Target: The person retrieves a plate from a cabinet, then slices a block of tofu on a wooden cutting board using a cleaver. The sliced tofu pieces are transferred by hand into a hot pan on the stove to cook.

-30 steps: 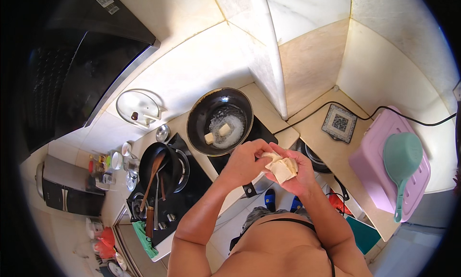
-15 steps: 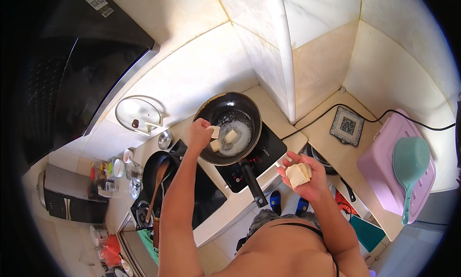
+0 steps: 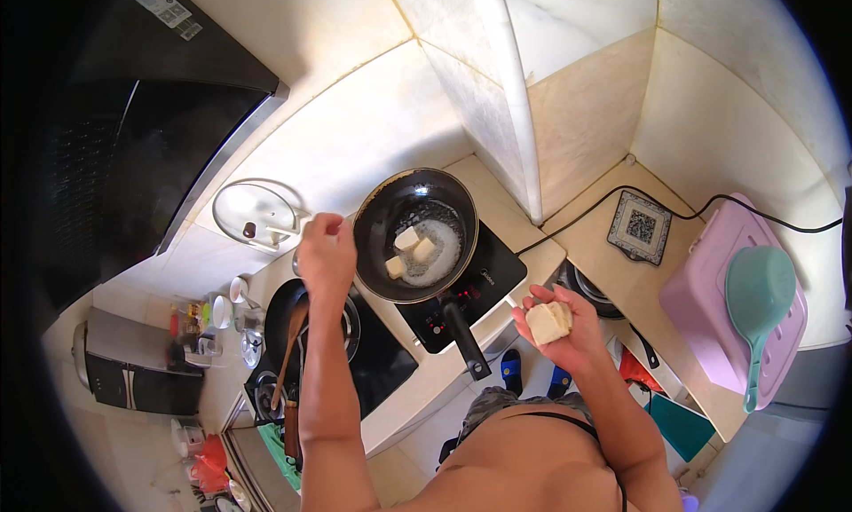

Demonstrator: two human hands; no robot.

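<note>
A black frying pan (image 3: 377, 268) holds bubbling, foamy liquid and three pale pieces of tofu (image 3: 406, 238). It sits on a black induction cooker (image 3: 497, 277), its handle pointing toward me. At the pan's left rim, my left hand (image 3: 327, 256) is raised with its fingers curled together, and no piece shows in it. My right hand (image 3: 577, 334), palm up to the right of the pan handle, holds a small stack of cream-coloured tofu slabs (image 3: 548, 323), its fingers cupped round them.
Left of the cooker, a black wok (image 3: 282, 312) with a wooden spatula (image 3: 290, 348) stands on a dark hob (image 3: 386, 366). A glass lid (image 3: 253, 212) leans on the wall. On the right are a patterned trivet (image 3: 639, 226), a black cord, and a pink box (image 3: 688, 308) with a green ladle (image 3: 761, 290).
The tofu piece from my left hand now lies in the pan with the other two. My left hand has drawn back left, out of the pan. My right hand has barely moved.
</note>
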